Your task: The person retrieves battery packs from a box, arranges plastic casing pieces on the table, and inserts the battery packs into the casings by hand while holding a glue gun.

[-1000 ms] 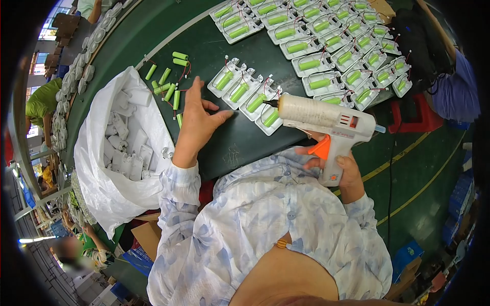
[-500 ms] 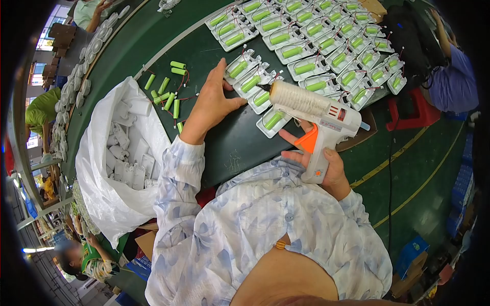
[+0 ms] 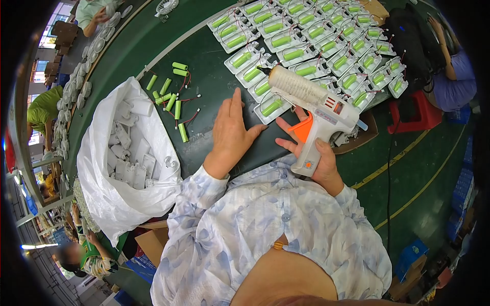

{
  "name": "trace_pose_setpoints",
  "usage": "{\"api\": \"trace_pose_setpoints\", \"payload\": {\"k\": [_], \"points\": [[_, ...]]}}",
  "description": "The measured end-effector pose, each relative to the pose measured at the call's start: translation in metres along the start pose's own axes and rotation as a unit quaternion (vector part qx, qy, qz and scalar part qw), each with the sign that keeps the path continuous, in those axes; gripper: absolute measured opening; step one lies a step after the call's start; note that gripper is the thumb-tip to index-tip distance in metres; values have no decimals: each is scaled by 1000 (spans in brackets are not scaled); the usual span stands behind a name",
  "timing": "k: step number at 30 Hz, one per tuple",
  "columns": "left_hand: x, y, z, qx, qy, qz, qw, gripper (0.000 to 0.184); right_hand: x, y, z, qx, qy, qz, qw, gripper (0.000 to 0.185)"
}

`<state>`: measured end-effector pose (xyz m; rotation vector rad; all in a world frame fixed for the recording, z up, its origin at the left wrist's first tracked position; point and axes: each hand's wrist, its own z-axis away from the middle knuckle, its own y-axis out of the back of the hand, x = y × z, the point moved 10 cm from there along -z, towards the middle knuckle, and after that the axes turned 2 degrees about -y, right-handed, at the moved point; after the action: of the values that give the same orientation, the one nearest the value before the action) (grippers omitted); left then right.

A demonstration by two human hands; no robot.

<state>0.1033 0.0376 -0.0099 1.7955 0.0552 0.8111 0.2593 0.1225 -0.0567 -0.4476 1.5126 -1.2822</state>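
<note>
My right hand (image 3: 326, 166) grips the handle of a white hot glue gun (image 3: 319, 104) with an orange trigger; its black nozzle points up and left, over the nearest white plastic housings. My left hand (image 3: 232, 130) is flat above the dark green tabletop, fingers stretched out and holding nothing, with the thumb near the closest housing (image 3: 269, 107). Each white housing in the rows holds a green battery cell (image 3: 293, 54) with thin red and black wires. Left of my left hand lie several loose green battery cells (image 3: 177, 108) with wired connectors.
A white plastic bag (image 3: 127, 196) full of white plastic parts stands at the table's left. Under the glue gun is a cardboard box (image 3: 365, 135); a red stool (image 3: 416, 109) is to the right. Other people sit around, one in purple (image 3: 454, 84) at right.
My left hand has moved from the nearest housings down and toward me, off their edge. The glue gun has shifted slightly left in my right hand.
</note>
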Motion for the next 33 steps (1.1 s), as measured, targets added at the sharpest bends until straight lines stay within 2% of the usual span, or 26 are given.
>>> {"api": "trace_pose_setpoints", "payload": {"k": [2, 8, 11, 14, 15, 18, 19, 25, 28, 31, 32, 33], "points": [[-5, -5, -10, -9, 18, 25, 999, 100, -2, -1, -3, 0, 6, 6, 1000, 76], [-10, 1, -27, 3, -9, 39, 999, 100, -8, -7, -14, -14, 30, 0, 999, 75], [-2, 7, -33, -20, -13, 101, 995, 91, -8, -5, -15, -15, 27, -3, 1000, 75], [-37, 17, -40, 43, 69, 172, 982, 82, -9, -3, -13, -19, 28, -6, 999, 75], [-54, 17, -45, 77, 101, 197, 972, 70, -9, -3, -12, -17, 28, -6, 999, 74], [-86, -2, -69, 55, 130, 217, 966, 61, -7, -2, -13, -14, 18, -11, 1000, 72], [-85, -4, -79, 67, 115, 217, 967, 59, -7, -2, -13, -12, 17, -14, 1000, 72], [-64, -4, -103, 38, 83, 144, 985, 57, -7, -4, -14, -6, 22, -19, 1000, 70], [-68, -4, -96, 28, 113, 210, 971, 60, -5, -1, -15, -6, 19, -19, 1000, 70], [-53, 8, -65, 79, 44, 217, 972, 63, -7, -3, -15, -2, 25, -14, 1000, 71], [-47, 5, -50, 29, 73, 213, 974, 70, -7, -1, -14, -3, 25, -17, 1000, 71], [-33, 5, -36, 7, 63, 194, 979, 74, -6, 1, -14, -5, 26, -20, 999, 72]]}}
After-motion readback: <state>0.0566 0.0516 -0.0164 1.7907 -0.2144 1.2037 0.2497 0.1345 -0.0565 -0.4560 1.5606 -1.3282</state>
